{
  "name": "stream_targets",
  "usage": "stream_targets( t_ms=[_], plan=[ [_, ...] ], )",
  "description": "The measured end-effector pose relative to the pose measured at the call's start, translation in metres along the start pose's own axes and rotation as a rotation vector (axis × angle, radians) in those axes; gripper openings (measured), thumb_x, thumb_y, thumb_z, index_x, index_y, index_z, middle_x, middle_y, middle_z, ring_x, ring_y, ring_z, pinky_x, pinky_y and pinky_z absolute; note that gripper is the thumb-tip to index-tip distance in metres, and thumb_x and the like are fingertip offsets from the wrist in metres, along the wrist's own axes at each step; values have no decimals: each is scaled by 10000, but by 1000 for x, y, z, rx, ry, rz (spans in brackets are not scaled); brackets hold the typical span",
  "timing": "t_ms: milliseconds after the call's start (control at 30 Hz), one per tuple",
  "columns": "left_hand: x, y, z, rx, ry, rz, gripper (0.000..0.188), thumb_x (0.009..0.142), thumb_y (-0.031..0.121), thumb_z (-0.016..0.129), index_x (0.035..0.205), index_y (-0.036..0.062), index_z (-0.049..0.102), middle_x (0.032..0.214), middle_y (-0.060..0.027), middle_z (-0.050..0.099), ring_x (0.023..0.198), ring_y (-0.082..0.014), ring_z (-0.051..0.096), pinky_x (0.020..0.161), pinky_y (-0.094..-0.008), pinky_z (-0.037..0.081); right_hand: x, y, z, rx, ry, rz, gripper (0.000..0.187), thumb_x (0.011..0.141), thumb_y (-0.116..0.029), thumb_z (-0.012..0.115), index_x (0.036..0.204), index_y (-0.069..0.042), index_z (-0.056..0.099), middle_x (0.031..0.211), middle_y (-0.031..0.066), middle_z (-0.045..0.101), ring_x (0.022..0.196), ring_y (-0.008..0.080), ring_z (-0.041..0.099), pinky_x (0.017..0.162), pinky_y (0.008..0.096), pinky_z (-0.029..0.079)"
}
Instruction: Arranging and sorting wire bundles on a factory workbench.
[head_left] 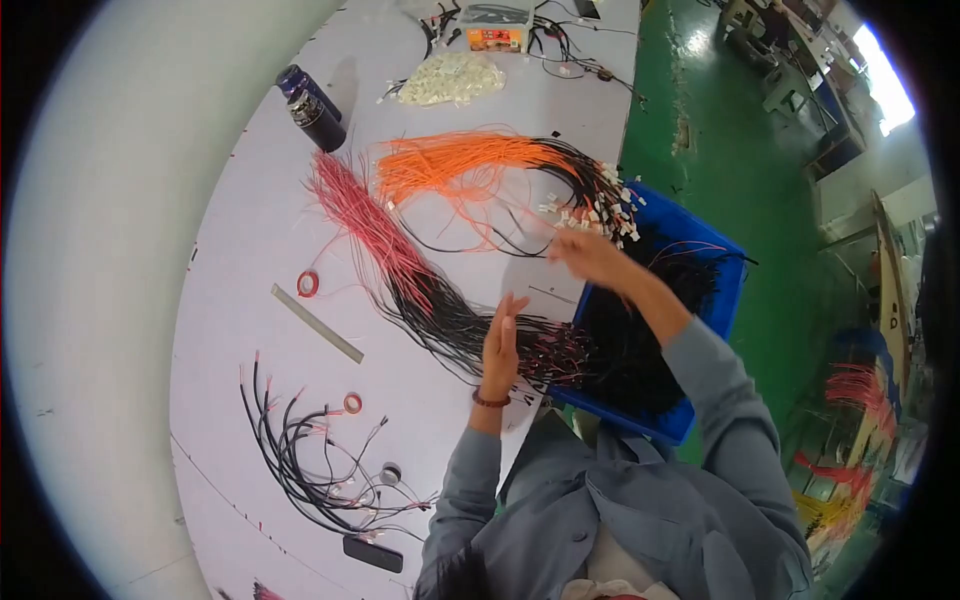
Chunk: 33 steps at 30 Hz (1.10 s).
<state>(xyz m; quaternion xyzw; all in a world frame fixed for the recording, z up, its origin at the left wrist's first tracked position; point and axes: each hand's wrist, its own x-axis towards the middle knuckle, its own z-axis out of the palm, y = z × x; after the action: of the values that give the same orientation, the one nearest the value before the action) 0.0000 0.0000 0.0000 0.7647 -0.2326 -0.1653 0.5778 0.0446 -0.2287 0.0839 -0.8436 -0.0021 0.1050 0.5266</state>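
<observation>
My left hand (500, 348) is raised over the table with its fingers stretched upward, beside a long bundle of black wires with red ends (440, 300). My right hand (590, 257), slightly blurred, is closed in a pinch. A thin black wire (520, 250) runs from the table to its fingertips. Just beyond it lies a bundle of orange wires (460, 160) with black lengths and white connectors (600, 212) at the right end. Below my right forearm, a blue bin (732, 300) holds a dark mass of wires.
Dark bottles (312, 110) stand at the far left. Small pale connectors (452, 80) lie heaped near a plastic tub (496, 28). Nearer are tape rolls (308, 284), a ruler (318, 324), black cables (290, 460) and a phone (373, 553). Green floor (690, 140) lies right of the table.
</observation>
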Motion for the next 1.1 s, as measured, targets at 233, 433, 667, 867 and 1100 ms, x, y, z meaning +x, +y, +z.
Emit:
stream_targets(
  t_ms=[233,433,667,867,1100],
  plan=[
    [37,58,51,-1530,118,-672,272,954,256,447,1148,87,536,948,-68,579,680,-142,517,603,-247,441,-185,-31,37,-62,125,-6,187,903,-147,527,922,24,600,722,80,601,606,113,514,553,256,414],
    [51,29,46,-1672,244,-695,231,974,204,396,1075,75,559,617,32,376,484,-66,284,406,-199,233,-298,-24,36,44,282,312,163,865,-158,587,897,1,607,726,149,596,631,244,579,546,334,429],
    [36,70,70,-1401,125,-532,202,977,246,397,970,97,533,597,50,303,475,-62,221,413,-203,196,-417,30,57,112,414,511,201,897,-178,561,892,11,630,684,36,564,594,98,479,524,258,388],
    [0,135,122,-1472,-272,-371,228,973,290,404,944,103,531,599,46,305,489,-56,221,425,-210,188,-434,20,49,191,234,593,322,884,-319,575,1034,-37,618,800,110,624,717,204,573,646,302,451],
    [-36,227,207,-1488,-665,-432,332,981,349,360,1022,89,561,661,33,389,535,-57,264,470,-205,235,-413,20,24,482,597,99,458,921,-283,531,1299,-42,437,1149,131,572,1053,227,560,908,323,431]
  ],
)
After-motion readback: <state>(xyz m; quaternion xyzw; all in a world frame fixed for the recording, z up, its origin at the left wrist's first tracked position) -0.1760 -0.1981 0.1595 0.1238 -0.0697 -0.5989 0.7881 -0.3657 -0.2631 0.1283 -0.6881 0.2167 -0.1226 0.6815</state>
